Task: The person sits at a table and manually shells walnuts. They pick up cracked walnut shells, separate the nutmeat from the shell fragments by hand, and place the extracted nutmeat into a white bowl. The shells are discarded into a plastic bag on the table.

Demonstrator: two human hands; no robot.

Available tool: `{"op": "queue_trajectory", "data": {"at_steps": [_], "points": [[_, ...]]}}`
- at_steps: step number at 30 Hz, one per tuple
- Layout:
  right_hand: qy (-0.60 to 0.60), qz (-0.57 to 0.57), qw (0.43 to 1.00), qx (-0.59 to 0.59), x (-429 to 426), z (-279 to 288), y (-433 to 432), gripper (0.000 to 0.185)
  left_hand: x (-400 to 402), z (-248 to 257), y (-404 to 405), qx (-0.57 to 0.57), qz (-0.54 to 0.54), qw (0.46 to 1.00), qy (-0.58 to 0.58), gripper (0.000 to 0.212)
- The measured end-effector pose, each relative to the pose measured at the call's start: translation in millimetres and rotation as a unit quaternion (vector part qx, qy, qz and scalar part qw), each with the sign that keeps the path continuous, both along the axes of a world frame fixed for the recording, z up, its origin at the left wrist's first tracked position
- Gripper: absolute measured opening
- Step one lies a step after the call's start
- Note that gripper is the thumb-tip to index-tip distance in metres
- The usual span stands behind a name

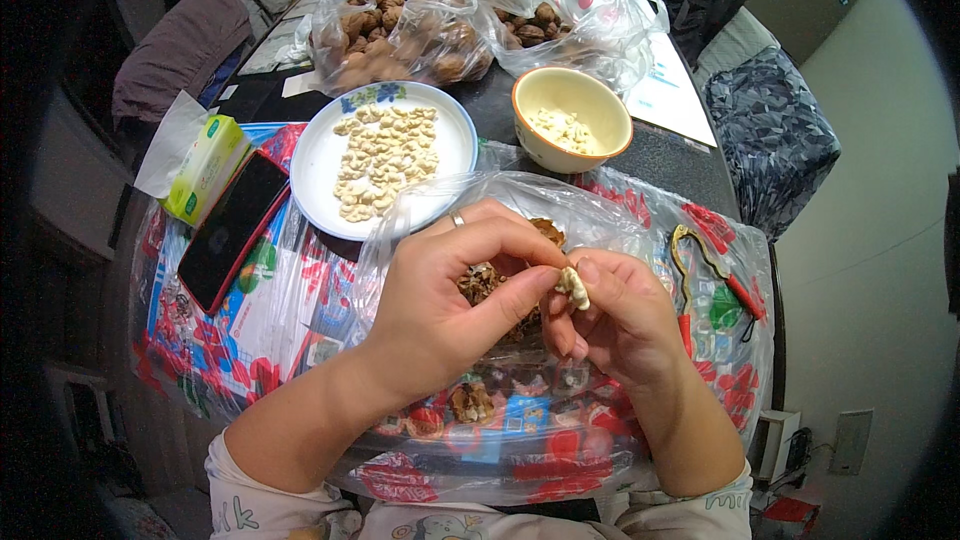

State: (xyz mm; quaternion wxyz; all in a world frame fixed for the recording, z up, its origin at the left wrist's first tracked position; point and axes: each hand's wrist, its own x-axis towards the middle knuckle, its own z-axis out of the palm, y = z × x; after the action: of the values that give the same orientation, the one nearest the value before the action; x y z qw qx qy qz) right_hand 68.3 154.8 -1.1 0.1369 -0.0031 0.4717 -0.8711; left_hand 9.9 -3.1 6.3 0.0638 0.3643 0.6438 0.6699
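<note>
Between my two hands is a pale, peeled piece of walnut kernel. My right hand grips it between thumb and fingers. The thumb and forefinger of my left hand pinch at its left edge; a ring is on one finger. Below them, partly hidden, a clear plastic bag holds brown walnut shell and skin scraps. Several pale kernels lie in rows on a white plate with a blue rim. A cream bowl with an orange rim contains more pale pieces.
A nutcracker with red handles lies at right. At left are a phone and a tissue pack. Bags of whole walnuts stand at the back. A brown walnut piece rests on the plastic-covered table near me.
</note>
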Motion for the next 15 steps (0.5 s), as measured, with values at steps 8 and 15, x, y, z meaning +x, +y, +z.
{"op": "queue_trajectory", "data": {"at_steps": [8, 15], "points": [[-0.027, -0.042, 0.997, 0.056, 1.5, 8.7, -0.9, 0.022, 0.3, 1.9, 0.3, -0.008, 0.015, 1.0, -0.015, 0.008], [-0.011, -0.066, 0.993, 0.092, 1.2, 6.7, 0.2, 0.02, -2.7, -1.1, 0.2, -0.008, 0.031, 0.998, 0.045, 0.008]]}}
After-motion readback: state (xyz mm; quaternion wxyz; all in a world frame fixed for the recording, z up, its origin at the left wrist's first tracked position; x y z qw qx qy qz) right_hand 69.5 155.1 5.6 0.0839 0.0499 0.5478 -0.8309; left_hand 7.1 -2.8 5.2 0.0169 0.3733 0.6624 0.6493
